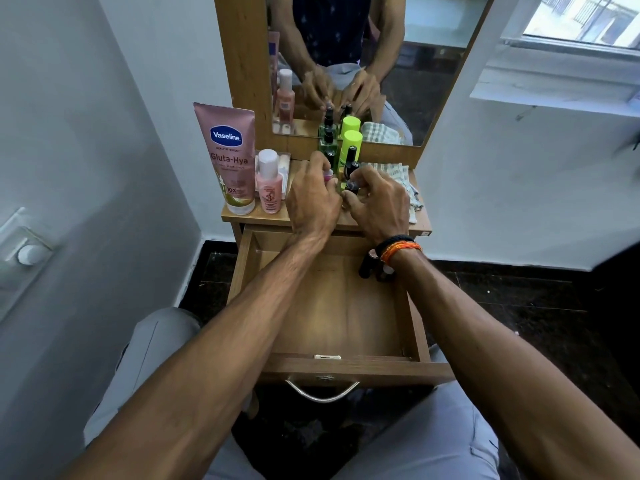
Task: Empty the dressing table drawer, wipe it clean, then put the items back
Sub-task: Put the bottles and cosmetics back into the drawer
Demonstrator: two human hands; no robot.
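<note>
Home bedroom corner, as I see it: wooden dressing table (pixel 242 216) with mirror (pixel 346 64), cosmetics bottles, Vaseline tube (pixel 227 157), window (pixel 588 22) far right.

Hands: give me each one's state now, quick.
Left hand: fingers pinch a small pink-capped bottle.
Right hand: fingers curled round a small dark-capped bottle.

Both hands (pixel 313 199) (pixel 375 202) grip small bottles (pixel 351 187) above the open drawer (pixel 332 306).

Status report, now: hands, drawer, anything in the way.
Left hand pinching a small pink-capped bottle on the tabletop; right hand gripping a dark-capped bottle. Drawer open, few small items at back right. Nothing blocking.
</note>
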